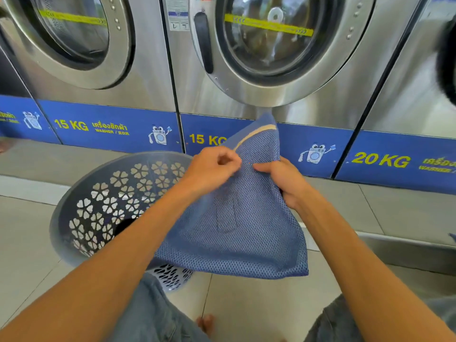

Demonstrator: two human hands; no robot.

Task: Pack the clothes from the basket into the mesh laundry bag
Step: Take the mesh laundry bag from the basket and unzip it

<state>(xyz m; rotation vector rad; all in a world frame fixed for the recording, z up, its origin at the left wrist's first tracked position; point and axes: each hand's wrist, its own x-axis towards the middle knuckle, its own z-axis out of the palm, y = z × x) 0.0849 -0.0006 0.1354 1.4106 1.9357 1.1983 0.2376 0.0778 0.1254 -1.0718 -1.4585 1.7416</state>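
- In front of the row of washers (271, 58), over my knees, I have the blue mesh laundry bag (237, 233) held up in both hands, hanging partly over the basket's near rim.
- My left hand (214, 169) is closed in a pinch at the bag's upper edge, just below the pale zipper band (254, 134); I cannot tell whether it has the zipper pull or only fabric.
- My right hand (283, 181) is curled shut on a fold of mesh just beside the left, thumb on top, the two hands almost touching.
- The basket (81, 218), grey with flower cut-outs, is tipped toward me on the tiled floor (29, 243); something dark shows inside, but most of its inside is hidden by my arm and the bag.
- I judge the bag light, limp and a bit slippery: it sags and folds wherever it is unsupported, so it will not hold its mouth open by itself.
- The best hold looks to be the stiffer zipper band, one hand on each side of the opening.
- Clothes should be soft and light too; grabbing them in bunches should do.
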